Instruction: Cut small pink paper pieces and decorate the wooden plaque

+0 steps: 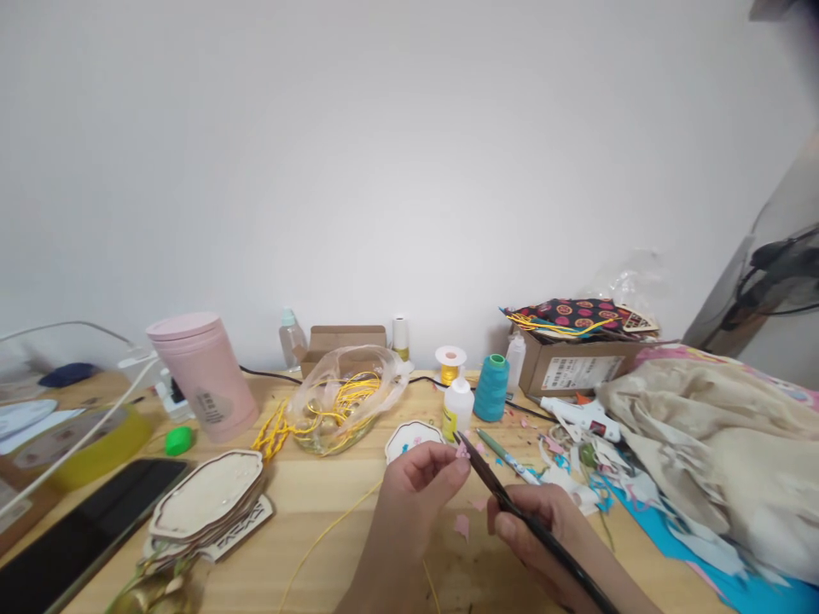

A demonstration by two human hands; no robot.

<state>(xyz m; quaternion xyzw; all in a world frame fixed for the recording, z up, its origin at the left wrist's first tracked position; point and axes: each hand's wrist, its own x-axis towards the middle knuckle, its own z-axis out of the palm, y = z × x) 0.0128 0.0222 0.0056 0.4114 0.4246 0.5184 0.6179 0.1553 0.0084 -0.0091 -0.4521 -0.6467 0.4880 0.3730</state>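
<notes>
My left hand is closed in a pinch on a small pink scrap, held up just above the table. My right hand grips long black tweezers that slant up to the left. Their narrow tips meet the pink scrap at my left fingertips; whether they clamp it I cannot tell. Behind my left hand lies a white scalloped card with small blue bits on it. A white glue bottle with a yellow label stands just beyond the tips. Another pink piece lies on the wood between my hands.
A teal thread cone, a green pen and many paper scraps lie to the right, before a cardboard box. Leftward are stacked cards, a phone, a pink tumbler and a bag of yellow cord.
</notes>
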